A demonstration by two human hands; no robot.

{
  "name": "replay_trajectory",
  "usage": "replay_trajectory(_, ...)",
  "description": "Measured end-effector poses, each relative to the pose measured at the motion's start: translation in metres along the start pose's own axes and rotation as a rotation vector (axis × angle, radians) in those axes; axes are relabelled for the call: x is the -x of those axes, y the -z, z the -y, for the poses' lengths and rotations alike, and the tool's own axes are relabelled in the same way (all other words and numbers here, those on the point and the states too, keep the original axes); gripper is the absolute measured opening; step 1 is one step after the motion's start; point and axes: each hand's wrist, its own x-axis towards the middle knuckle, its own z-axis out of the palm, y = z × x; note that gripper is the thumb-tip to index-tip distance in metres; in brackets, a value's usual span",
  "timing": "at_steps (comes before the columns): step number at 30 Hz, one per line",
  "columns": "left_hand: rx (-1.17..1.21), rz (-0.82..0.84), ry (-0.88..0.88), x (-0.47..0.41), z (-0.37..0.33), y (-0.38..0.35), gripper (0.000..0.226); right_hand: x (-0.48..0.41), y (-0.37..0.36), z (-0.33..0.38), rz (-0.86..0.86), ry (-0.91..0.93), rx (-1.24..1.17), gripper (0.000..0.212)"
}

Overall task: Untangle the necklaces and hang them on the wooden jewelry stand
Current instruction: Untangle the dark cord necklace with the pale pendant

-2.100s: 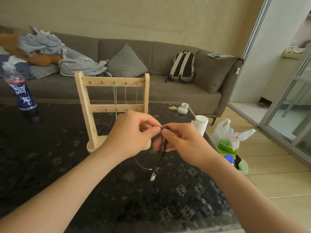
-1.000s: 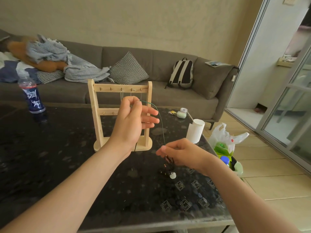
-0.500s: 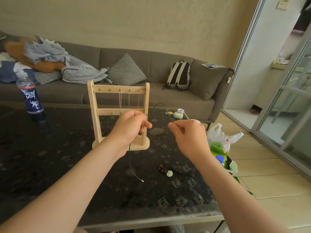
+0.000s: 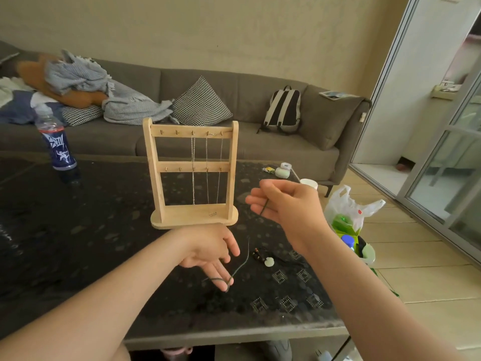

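Note:
The wooden jewelry stand (image 4: 194, 175) is upright on the dark table (image 4: 78, 243), with three silver chains (image 4: 207, 168) hanging from its top bar. My left hand (image 4: 210, 256) lies palm up in front of the stand's base. Its fingers are straight, and a thin green cord (image 4: 238, 267) is draped over the fingertips. My right hand (image 4: 286, 204) is raised to the right of the stand and pinches another stretch of green cord. A dark-corded necklace with a pale green pendant (image 4: 269, 262) lies on the table between my hands.
A blue bottle (image 4: 58, 149) stands at the table's far left. A small round case (image 4: 283, 171) and a white cup (image 4: 308, 183) sit near the right edge. A white plastic bag (image 4: 348, 212) is on the floor to the right. The grey sofa (image 4: 260, 152) runs behind the table.
My left hand has dropped from the stand's base to just above the table and turned palm up. My right hand moved up and right with the cord. The pendant necklace still lies on the table.

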Motion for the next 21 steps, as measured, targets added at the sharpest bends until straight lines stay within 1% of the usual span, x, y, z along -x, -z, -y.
replay_trajectory(2,-0.082,0.025,0.094,-0.006,0.002,-0.004,0.031,0.002,-0.003,-0.001,0.073,-0.089,0.056,0.018)
replay_trajectory(3,-0.113,0.022,0.111,-0.008,0.003,-0.006,0.03,0.002,-0.005,-0.003,0.09,-0.12,0.11,0.021)
replay_trajectory(5,-0.216,-0.028,0.072,-0.017,0.011,-0.01,0.029,0.002,-0.008,-0.005,0.08,-0.162,0.227,0.026)
replay_trajectory(7,-0.335,-0.055,0.045,-0.023,0.017,-0.013,0.03,0.0,-0.011,-0.009,0.059,-0.172,0.323,0.022)
replay_trajectory(9,-0.416,-0.077,0.045,-0.031,0.02,-0.012,0.034,-0.002,-0.012,-0.013,0.04,-0.157,0.378,0.014)
replay_trajectory(12,-0.522,-0.109,0.059,-0.037,0.017,-0.01,0.023,-0.006,-0.012,-0.018,0.023,-0.109,0.455,0.018)
replay_trajectory(14,-0.603,-0.11,0.056,-0.039,0.016,-0.012,0.017,-0.009,-0.012,-0.021,0.021,-0.081,0.519,0.01)
replay_trajectory(15,-0.639,-0.108,0.054,-0.039,0.016,-0.012,0.015,-0.012,-0.012,-0.024,0.032,-0.075,0.56,0.011)
replay_trajectory(16,-0.684,-0.107,0.051,-0.039,0.016,-0.014,0.016,-0.013,-0.013,-0.026,0.038,-0.073,0.599,0.014)
replay_trajectory(18,-0.795,-0.125,0.034,-0.041,0.016,-0.014,0.019,-0.016,-0.015,-0.028,0.053,-0.066,0.658,0.008)
replay_trajectory(20,-0.878,-0.219,-0.022,-0.043,0.014,-0.014,0.019,-0.016,-0.015,-0.028,0.079,-0.035,0.729,0.016)
replay_trajectory(21,-0.87,-0.283,-0.066,-0.044,0.013,-0.012,0.02,-0.016,-0.015,-0.028,0.089,-0.004,0.769,0.019)
